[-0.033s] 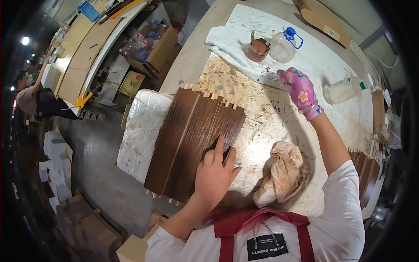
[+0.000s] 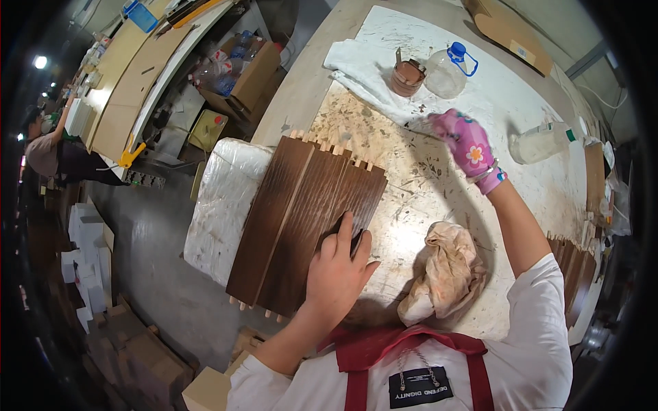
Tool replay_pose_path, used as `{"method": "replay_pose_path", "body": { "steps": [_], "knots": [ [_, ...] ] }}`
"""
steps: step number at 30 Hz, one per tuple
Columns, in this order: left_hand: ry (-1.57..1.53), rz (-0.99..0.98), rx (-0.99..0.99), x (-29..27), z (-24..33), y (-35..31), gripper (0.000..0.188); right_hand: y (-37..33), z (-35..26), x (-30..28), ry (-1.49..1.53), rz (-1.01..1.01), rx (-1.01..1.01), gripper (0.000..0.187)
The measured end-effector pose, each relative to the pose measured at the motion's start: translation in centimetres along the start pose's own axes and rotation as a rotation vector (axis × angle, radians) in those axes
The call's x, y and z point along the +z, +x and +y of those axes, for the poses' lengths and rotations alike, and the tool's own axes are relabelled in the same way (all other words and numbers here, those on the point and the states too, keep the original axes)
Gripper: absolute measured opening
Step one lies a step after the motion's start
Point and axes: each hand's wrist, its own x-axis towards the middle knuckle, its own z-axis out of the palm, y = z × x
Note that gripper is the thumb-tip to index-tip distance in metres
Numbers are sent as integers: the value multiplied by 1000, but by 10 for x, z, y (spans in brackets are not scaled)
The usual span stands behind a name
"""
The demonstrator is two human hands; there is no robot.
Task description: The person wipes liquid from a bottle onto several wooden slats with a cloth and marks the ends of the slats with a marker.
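My left hand [image 2: 336,274], bare, lies on dark brown wooden slats [image 2: 291,226] with its fingers spread over their right side. Light wooden dowels [image 2: 336,147] stick out of the slats' far and near ends. My right hand [image 2: 467,144], in a pink flowered glove, is held over the table to the right and beyond the slats. Its fingers are curled together, and what they hold, if anything, cannot be made out. Just beyond it stand a cut-off container of brown liquid [image 2: 407,79] and a clear jug with a blue cap [image 2: 445,77].
A stained, crumpled cloth [image 2: 445,274] lies near me on the table [image 2: 404,205]. Plastic-wrapped padding [image 2: 226,205] sits under the slats' left side. At the right lies a clear bottle [image 2: 541,142], with more brown slats [image 2: 572,274] nearer. Another person [image 2: 48,154] works at the far left.
My gloved right hand has shifted slightly left and turned a little. My left hand and the slats have stayed in place.
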Motion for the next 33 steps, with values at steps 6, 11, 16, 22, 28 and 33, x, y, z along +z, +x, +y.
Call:
{"method": "replay_pose_path", "body": {
  "steps": [6,11,16,22,28,33],
  "knots": [
    [18,-12,-2,0,0,0,51,20,-65,20,477,-249,50,23],
    [23,19,7,2,-1,0,51,30,-75,32,549,-325,19,17],
    [35,25,16,3,-1,-1,51,31,-73,41,485,-290,-30,12],
    [41,32,17,4,-1,-1,52,32,-74,48,463,-289,-33,12],
    [55,43,20,5,-1,-1,51,30,-70,50,469,-222,-13,13],
    [40,38,18,5,0,-1,49,29,-69,52,504,-260,-25,14]
  ]
}}
